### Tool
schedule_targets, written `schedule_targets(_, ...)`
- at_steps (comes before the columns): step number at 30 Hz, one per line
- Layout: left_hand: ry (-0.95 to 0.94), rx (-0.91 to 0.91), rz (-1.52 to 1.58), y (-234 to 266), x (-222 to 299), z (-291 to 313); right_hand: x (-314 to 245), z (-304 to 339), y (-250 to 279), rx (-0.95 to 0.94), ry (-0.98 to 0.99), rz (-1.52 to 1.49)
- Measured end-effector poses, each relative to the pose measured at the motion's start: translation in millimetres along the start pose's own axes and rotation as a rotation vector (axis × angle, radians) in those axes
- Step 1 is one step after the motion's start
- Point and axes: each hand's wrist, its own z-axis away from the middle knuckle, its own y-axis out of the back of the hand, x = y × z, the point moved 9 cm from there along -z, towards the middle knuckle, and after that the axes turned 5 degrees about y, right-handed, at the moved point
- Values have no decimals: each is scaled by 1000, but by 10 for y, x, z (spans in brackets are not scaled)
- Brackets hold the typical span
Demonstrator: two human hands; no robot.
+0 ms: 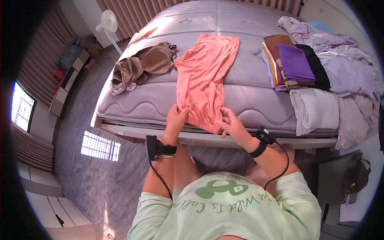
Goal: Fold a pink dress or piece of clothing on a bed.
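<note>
A pair of coral pink pants lies lengthwise on the mattress, its gathered elastic waistband nearest me at the bed's edge. My left hand pinches the left corner of that waistband between thumb and fingers. At the opposite corner, my right hand holds the band's edge, fingers bent around it. The cloth is slightly wrinkled between the hands and spreads out toward the far end. Both wrists carry black straps with small devices and cables.
Brown bras lie left of the pants. On the right are a stack of folded clothes with a purple piece on top, a folded white garment and a loose heap of laundry. A white fan stands beyond the bed's left side.
</note>
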Motion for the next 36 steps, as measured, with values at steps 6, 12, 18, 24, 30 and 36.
schedule_targets(6,99,-186,733,-98,230,141,-37,-130,-10,93,-103,-2)
schedule_targets(12,164,-341,930,-140,503,173,-567,-178,-264,72,414,-55)
schedule_targets(18,171,-379,1098,-140,702,272,-210,-269,-104,173,4,-570)
schedule_targets(24,181,-361,1037,-207,737,72,-832,-463,306,124,222,-301)
schedule_targets(30,-334,-11,813,61,1494,-34,-2393,-162,580,521,864,529)
schedule_targets(36,21,-211,474,-871,136,772,-287,531,1063,373,272,213)
